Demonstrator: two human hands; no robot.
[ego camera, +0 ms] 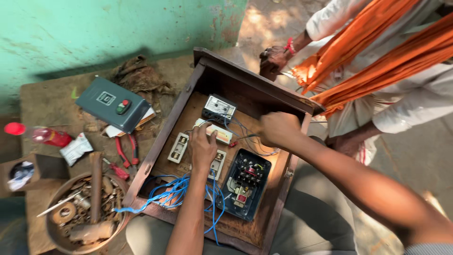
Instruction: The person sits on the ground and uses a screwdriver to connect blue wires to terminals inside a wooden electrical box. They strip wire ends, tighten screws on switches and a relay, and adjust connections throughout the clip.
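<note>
A red-capped bottle (45,135) is lying at the far left of the bench (52,101), with a small white packet (75,148) just beside it and a dark open box (28,171) sitting below. Nearer the front edge, a round bowl (87,208) is holding rusty scrap and a hammer (96,198) whose handle is pointing away from the person. Further right, a grey-green switch box (112,104) with a red and a green button is resting on some paper, and red-handled pliers (127,150) are lying just under it. A shallow wooden box (214,146) is taking up the middle, tilted with its far wall raised. Inside it, blue wires (174,191) are bunching at the near left corner, a white switch (178,148) is sitting beside them, and the left hand (203,146) is pressing down flat, fingers spread loosely, on a pale rectangular part (222,133) and gripping nothing. A small meter (219,108) is standing behind it, and a black open unit (246,183) with a red centre is lying to the right. The right hand (278,128) is curling closed near the box's right wall, over thin wires; I cannot tell what it is pinching. At the far right, another person in white with an orange cloth (373,52) is resting a hand (273,60) on the box's raised far edge.
</note>
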